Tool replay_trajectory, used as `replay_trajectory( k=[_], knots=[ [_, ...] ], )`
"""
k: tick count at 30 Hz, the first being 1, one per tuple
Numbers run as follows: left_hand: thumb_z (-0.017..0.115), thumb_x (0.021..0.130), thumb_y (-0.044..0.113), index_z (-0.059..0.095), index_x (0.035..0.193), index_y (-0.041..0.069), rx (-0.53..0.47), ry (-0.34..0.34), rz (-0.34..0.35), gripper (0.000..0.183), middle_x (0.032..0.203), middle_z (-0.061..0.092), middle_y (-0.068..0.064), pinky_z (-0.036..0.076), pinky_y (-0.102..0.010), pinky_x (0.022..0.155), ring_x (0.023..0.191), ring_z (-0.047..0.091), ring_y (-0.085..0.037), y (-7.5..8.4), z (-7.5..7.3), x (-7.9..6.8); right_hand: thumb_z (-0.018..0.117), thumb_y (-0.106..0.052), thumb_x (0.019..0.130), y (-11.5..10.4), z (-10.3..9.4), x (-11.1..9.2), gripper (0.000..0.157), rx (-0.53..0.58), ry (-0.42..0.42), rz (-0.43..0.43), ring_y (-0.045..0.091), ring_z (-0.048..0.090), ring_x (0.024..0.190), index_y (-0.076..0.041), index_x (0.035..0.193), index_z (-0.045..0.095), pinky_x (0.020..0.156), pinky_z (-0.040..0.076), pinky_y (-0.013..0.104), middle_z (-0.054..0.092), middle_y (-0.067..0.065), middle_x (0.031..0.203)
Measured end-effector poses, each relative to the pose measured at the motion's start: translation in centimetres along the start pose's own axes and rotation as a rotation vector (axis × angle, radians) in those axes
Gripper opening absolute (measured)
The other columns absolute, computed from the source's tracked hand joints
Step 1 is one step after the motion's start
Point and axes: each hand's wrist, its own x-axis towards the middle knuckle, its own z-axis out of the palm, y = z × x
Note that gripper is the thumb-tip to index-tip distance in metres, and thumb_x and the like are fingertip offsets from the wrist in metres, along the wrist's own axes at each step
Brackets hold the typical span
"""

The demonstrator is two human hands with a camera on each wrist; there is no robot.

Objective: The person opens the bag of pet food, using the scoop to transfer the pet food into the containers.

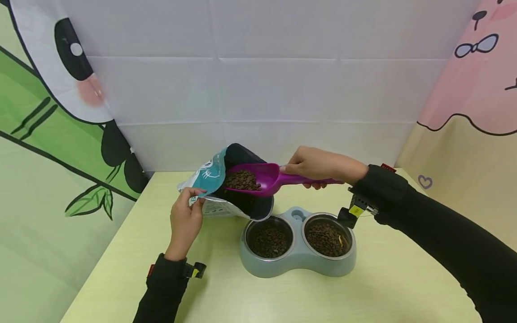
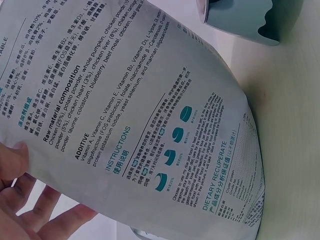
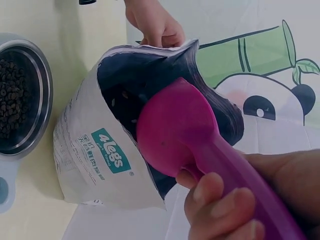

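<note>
My right hand grips the handle of a magenta scoop, its bowl at the mouth of a pet food bag. Brown kibble lies in the scoop's front part. The bag leans with its wide dark opening facing right. My left hand pinches the bag's edge on the left; in the left wrist view the thumb lies on the printed white face. Seen from the right wrist, the scoop covers part of the bag's dark inside.
A blue-grey double feeder stands on the pale wooden table, just in front of the bag. Both its steel bowls hold kibble. A white backdrop rises behind the table, with cartoon-printed cloth at both sides.
</note>
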Motion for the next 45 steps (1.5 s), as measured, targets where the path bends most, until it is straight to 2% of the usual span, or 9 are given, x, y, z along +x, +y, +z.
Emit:
replay_trajectory(
  k=[6, 16, 29, 37, 45],
  knots=[
    [0.053, 0.083, -0.007, 0.050, 0.093, 0.003, -0.006, 0.004, 0.009, 0.014, 0.098, 0.060, -0.012, 0.051, -0.047, 0.070, 0.095, 0.055, -0.026, 0.0, 0.0, 0.0, 0.040, -0.029, 0.097, 0.4, -0.6, -0.6, 0.034, -0.001, -0.011, 0.010, 0.015, 0.042, 0.042, -0.011, 0.080, 0.063, 0.042, 0.040, 0.027, 0.049, 0.006, 0.055],
    [0.054, 0.083, -0.006, 0.050, 0.093, 0.003, -0.003, 0.011, 0.029, 0.013, 0.097, 0.061, -0.012, 0.052, -0.046, 0.067, 0.093, 0.056, -0.026, -0.1, 0.0, 0.2, 0.041, -0.032, 0.096, 0.9, -1.5, -2.0, 0.034, 0.024, -0.010, 0.034, 0.016, 0.043, 0.042, -0.011, 0.086, 0.065, 0.041, 0.041, 0.027, 0.049, 0.007, 0.055],
    [0.053, 0.083, -0.006, 0.050, 0.093, 0.003, -0.002, 0.010, 0.012, 0.014, 0.098, 0.060, -0.012, 0.052, -0.047, 0.067, 0.093, 0.055, -0.025, -0.2, -0.3, 0.1, 0.043, -0.035, 0.095, 1.5, -2.7, -4.2, 0.032, 0.048, -0.014, 0.070, 0.016, 0.042, 0.042, -0.013, 0.087, 0.065, 0.040, 0.040, 0.028, 0.049, 0.007, 0.055],
    [0.054, 0.083, -0.006, 0.050, 0.092, 0.003, 0.004, 0.017, 0.015, 0.014, 0.097, 0.061, -0.012, 0.052, -0.046, 0.066, 0.092, 0.056, -0.025, -0.2, -0.4, 0.1, 0.045, -0.035, 0.094, 2.2, -3.5, -5.6, 0.029, 0.067, -0.018, 0.102, 0.018, 0.042, 0.043, -0.014, 0.093, 0.065, 0.040, 0.040, 0.028, 0.049, 0.008, 0.056],
    [0.054, 0.082, -0.007, 0.051, 0.092, 0.003, 0.002, 0.018, 0.027, 0.014, 0.097, 0.060, -0.013, 0.052, -0.047, 0.066, 0.093, 0.056, -0.026, -0.2, -0.4, 0.2, 0.047, -0.037, 0.093, 3.4, -4.0, -6.9, 0.028, 0.075, -0.029, 0.154, 0.017, 0.042, 0.042, -0.015, 0.091, 0.066, 0.039, 0.039, 0.025, 0.050, 0.009, 0.056]
  ],
)
